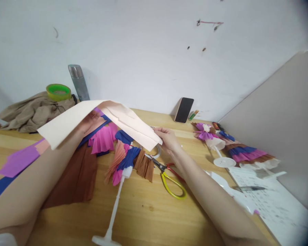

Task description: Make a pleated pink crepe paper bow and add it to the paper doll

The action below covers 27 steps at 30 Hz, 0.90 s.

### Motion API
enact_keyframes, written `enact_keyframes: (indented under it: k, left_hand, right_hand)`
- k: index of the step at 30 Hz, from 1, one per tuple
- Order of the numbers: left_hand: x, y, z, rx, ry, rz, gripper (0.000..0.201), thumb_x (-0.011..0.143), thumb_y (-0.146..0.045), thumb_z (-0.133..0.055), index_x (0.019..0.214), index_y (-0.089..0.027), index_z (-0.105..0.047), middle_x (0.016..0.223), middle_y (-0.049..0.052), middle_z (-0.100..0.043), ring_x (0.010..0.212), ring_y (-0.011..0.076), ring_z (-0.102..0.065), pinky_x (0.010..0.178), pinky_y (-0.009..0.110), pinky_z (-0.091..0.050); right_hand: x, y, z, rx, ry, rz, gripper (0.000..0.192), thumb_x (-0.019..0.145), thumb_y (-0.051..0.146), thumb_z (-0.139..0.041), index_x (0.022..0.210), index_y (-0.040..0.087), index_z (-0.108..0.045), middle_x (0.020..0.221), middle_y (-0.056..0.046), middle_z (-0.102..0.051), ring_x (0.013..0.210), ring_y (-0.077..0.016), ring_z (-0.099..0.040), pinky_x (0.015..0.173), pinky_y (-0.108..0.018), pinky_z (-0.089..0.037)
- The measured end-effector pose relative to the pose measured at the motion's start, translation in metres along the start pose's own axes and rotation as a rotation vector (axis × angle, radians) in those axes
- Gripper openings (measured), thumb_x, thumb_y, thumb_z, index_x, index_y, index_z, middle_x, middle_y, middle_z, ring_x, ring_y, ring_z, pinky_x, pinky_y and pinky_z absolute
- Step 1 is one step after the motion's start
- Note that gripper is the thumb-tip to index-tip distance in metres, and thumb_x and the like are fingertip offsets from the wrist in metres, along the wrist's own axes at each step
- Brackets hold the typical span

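Note:
A long pale cream paper strip [129, 118] arches in the air between my hands. Its near left end hangs over my left forearm. Under the arch, my left hand [91, 121] appears curled on the strip, its fingers partly hidden. At the other end, my right hand [167, 138] pinches the strip's edge between thumb and fingers. Below lies a small doll-like figure of pleated blue, pink and brown paper [128, 160] on a white plastic stand [115, 205]. Scissors with one yellow and one red handle [166, 169] rest beneath my right wrist. A ring-shaped tape roll [157, 151] is partly covered.
Purple [22, 159] and brown paper sheets [74, 181] spread at left. A green tape roll [58, 91] tops a brown cloth [38, 112] near a flask [79, 82]. A phone [184, 110] leans on the wall. Paper-dressed stands [224, 161] and a printed sheet [274, 205] lie right.

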<state>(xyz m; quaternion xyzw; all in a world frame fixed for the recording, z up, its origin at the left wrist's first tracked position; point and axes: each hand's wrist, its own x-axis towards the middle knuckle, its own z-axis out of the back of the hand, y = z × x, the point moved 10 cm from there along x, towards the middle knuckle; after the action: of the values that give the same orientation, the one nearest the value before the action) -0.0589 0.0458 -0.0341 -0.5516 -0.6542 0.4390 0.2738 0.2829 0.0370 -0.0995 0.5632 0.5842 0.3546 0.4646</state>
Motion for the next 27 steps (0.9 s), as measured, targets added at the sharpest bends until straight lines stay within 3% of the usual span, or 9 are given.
enact_keyframes:
  k: [2, 5, 8, 13, 16, 20, 22, 24, 27]
  left_hand:
    - [0.004, 0.004, 0.014, -0.017, -0.088, 0.033, 0.040, 0.095, -0.003, -0.031, 0.059, -0.019, -0.040, 0.037, -0.007, -0.038, 0.042, 0.0068, -0.042, 0.058, 0.018, -0.048]
    - [0.004, 0.021, 0.020, 0.007, -0.154, 0.148, 0.033, 0.092, -0.001, -0.036, 0.066, -0.017, -0.047, 0.043, -0.005, -0.049, 0.040, 0.0072, -0.047, 0.051, 0.020, -0.050]
    - [0.000, 0.034, 0.011, 0.047, -0.141, 0.230, 0.023, 0.092, -0.004, -0.042, 0.074, -0.013, -0.054, 0.058, 0.005, -0.065, 0.043, 0.0099, -0.056, 0.048, 0.023, -0.053]
    - [-0.016, 0.037, -0.012, 0.056, -0.066, 0.257, 0.026, 0.094, -0.005, -0.040, 0.073, -0.012, -0.055, 0.068, 0.010, -0.072, 0.042, 0.0078, -0.059, 0.051, 0.020, -0.054]
    - [-0.037, 0.046, -0.034, 0.078, 0.048, 0.324, 0.026, 0.095, -0.011, -0.041, 0.082, -0.008, -0.063, 0.073, 0.014, -0.074, 0.048, 0.0132, -0.064, 0.052, 0.024, -0.055]
    - [-0.093, 0.095, -0.084, 0.261, 0.588, 0.641, 0.055, 0.101, -0.040, -0.028, 0.090, -0.007, -0.070, 0.082, 0.018, -0.076, 0.054, 0.0204, -0.069, 0.058, 0.032, -0.056]
    - [-0.120, 0.112, -0.101, 0.253, 0.812, 0.710, 0.064, 0.096, -0.057, -0.031, 0.095, -0.007, -0.070, 0.089, 0.021, -0.076, 0.060, 0.0246, -0.072, 0.062, 0.035, -0.056]
    - [-0.133, 0.123, -0.108, 0.181, 0.867, 0.733, 0.068, 0.089, -0.069, -0.036, 0.101, -0.009, -0.069, 0.099, 0.020, -0.075, 0.069, 0.0281, -0.074, 0.069, 0.040, -0.056]
    - [-0.130, 0.126, -0.113, 0.038, 0.775, 0.672, 0.070, 0.086, -0.072, -0.039, 0.107, -0.011, -0.065, 0.115, 0.020, -0.071, 0.089, 0.0312, -0.073, 0.082, 0.041, -0.054]
  right_hand:
    - [-0.001, -0.002, -0.002, 0.014, 0.001, -0.010, 0.018, 0.045, 0.014, -0.079, 0.058, 0.014, -0.066, 0.053, 0.000, -0.067, 0.047, -0.0091, -0.054, 0.045, -0.020, -0.043]
    - [-0.003, -0.002, -0.001, 0.039, -0.005, -0.027, 0.018, 0.048, 0.013, -0.079, 0.061, 0.014, -0.067, 0.054, 0.001, -0.067, 0.046, -0.0092, -0.055, 0.043, -0.019, -0.044]
    - [-0.003, 0.000, 0.000, 0.066, -0.009, -0.038, 0.017, 0.051, 0.010, -0.077, 0.064, 0.014, -0.067, 0.059, 0.000, -0.069, 0.045, -0.0088, -0.055, 0.039, -0.018, -0.045]
    - [-0.005, 0.006, -0.002, 0.129, 0.002, -0.039, 0.015, 0.058, 0.004, -0.074, 0.067, 0.014, -0.066, 0.062, 0.000, -0.070, 0.047, -0.0088, -0.060, 0.039, -0.016, -0.050]
    - [-0.009, 0.010, -0.007, 0.186, 0.027, -0.040, 0.017, 0.064, 0.001, -0.071, 0.074, 0.015, -0.067, 0.061, 0.001, -0.068, 0.049, -0.0091, -0.063, 0.046, -0.017, -0.056]
    - [-0.014, 0.016, -0.015, 0.299, 0.047, -0.036, 0.020, 0.071, -0.003, -0.064, 0.079, 0.015, -0.066, 0.067, 0.001, -0.071, 0.055, -0.0082, -0.067, 0.059, -0.015, -0.060]
    - [-0.019, 0.020, -0.019, 0.356, 0.047, -0.029, 0.021, 0.074, -0.004, -0.061, 0.076, 0.016, -0.064, 0.067, 0.002, -0.071, 0.057, -0.0063, -0.068, 0.063, -0.012, -0.059]
    - [-0.026, 0.022, -0.025, 0.398, 0.054, -0.027, 0.023, 0.075, -0.006, -0.060, 0.074, 0.017, -0.064, 0.070, 0.002, -0.072, 0.061, -0.0052, -0.069, 0.067, -0.009, -0.058]
    - [-0.045, 0.022, -0.037, 0.427, 0.080, -0.071, 0.021, 0.075, -0.006, -0.060, 0.075, 0.014, -0.067, 0.074, -0.002, -0.074, 0.068, -0.0065, -0.072, 0.070, -0.008, -0.058]
